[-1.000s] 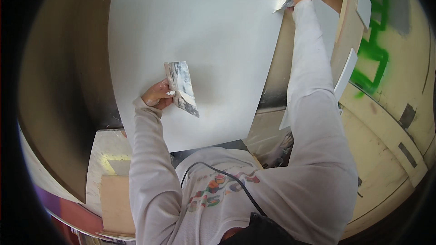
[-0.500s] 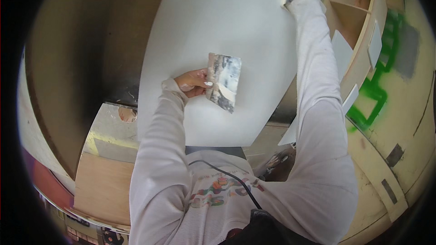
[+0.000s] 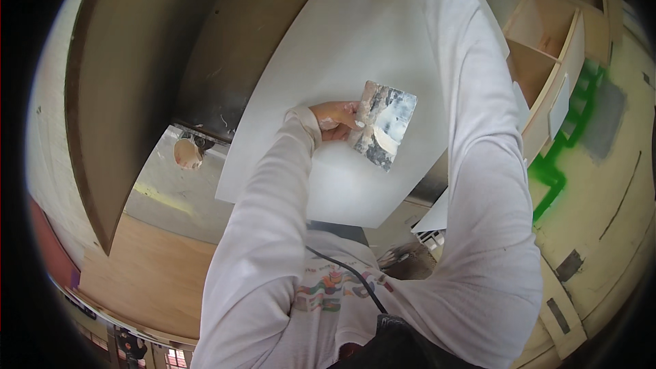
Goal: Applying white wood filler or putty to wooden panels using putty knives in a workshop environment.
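Broad smeared blade [image 3: 388, 125], over the white panel [image 3: 294, 89], clamped in my left fingers [image 3: 340, 115]; my right hand, now gone past the upper edge, grip I cannot tell, its contact uncheckable; beyond, open wooden shelving [image 3: 572, 51]

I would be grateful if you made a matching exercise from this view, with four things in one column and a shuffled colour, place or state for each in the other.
1. Scraper
2. Panel
3. Cable
4. Paint

A. Black, lying across the shirt
B. Green, over at the right
C. Held in the left hand
D. Large, flat and white

Right pairs: 1-C, 2-D, 3-A, 4-B
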`<state>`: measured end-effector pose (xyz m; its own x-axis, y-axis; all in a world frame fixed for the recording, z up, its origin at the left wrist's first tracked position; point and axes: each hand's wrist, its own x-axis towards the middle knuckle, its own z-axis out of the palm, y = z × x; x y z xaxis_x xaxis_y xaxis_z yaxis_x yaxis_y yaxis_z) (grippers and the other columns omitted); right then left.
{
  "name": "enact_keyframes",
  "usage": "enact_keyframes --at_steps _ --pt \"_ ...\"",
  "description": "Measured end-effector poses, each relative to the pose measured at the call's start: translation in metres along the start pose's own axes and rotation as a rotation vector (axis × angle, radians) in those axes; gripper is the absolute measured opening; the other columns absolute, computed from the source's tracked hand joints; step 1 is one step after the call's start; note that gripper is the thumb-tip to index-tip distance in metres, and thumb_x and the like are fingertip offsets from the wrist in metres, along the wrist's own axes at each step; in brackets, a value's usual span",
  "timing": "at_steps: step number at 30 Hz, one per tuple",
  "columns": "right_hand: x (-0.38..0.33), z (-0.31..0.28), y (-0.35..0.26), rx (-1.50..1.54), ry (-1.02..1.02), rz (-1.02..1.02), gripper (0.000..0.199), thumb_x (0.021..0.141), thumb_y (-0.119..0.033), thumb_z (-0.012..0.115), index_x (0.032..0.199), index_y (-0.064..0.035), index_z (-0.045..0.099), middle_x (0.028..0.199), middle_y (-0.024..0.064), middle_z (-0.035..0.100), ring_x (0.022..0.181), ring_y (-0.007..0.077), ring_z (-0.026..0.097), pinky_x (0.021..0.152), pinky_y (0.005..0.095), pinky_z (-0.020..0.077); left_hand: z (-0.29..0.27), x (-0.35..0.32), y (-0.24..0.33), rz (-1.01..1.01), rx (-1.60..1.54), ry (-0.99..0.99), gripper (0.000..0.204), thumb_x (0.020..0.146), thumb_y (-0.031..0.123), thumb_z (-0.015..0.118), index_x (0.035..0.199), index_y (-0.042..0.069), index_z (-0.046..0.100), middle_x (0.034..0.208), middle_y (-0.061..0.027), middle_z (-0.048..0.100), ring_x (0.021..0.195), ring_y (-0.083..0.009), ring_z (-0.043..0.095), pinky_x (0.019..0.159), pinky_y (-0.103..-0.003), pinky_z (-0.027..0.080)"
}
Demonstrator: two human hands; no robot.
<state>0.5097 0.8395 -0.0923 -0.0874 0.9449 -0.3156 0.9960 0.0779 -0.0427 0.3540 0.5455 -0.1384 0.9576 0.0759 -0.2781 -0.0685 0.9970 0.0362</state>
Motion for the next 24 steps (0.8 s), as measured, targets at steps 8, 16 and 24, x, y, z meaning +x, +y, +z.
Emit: enact_keyframes --at_steps 8,16,24 --pt "-0.099 -0.003 -0.031 0.103 -0.141 -0.055 0.025 0.071 -0.017 0.048 0.089 -0.0035 0.059 0.083 0.0149 0.06 0.079 0.0268 0.056 0.071 0.0333 0.043 -0.022 0.005 -0.014 -0.007 -0.016 -0.018 0.041 0.072 0.0 0.052 0.111 0.006 0.042 0.103 -0.0053 0.053 0.092 -0.015 0.053 0.081 -0.028 0.042" --pt "-0.24 -0.006 0.125 0.838 0.236 0.42 0.028 0.07 -0.017 0.058 0.094 -0.0046 0.06 0.075 0.0116 0.061 0.07 0.0149 0.055 0.068 0.0261 0.0421 -0.007 0.001 -0.006 0.002 -0.007 0.08 0.043 0.07 0.001 0.055 0.111 0.005 0.042 0.102 -0.0083 0.054 0.092 -0.0177 0.054 0.08 -0.031 0.043" --pt "-0.31 0.1 0.233 0.368 0.665 0.293 0.042 0.067 0.001 0.054 0.107 -0.0153 0.054 0.104 0.0102 0.055 0.092 0.0273 0.054 0.083 0.0316 0.0413 0.016 0.01 0.0 0.021 -0.017 0.143 0.044 0.069 0.001 0.057 0.11 0.003 0.041 0.101 -0.0086 0.053 0.091 -0.019 0.054 0.079 -0.032 0.043"
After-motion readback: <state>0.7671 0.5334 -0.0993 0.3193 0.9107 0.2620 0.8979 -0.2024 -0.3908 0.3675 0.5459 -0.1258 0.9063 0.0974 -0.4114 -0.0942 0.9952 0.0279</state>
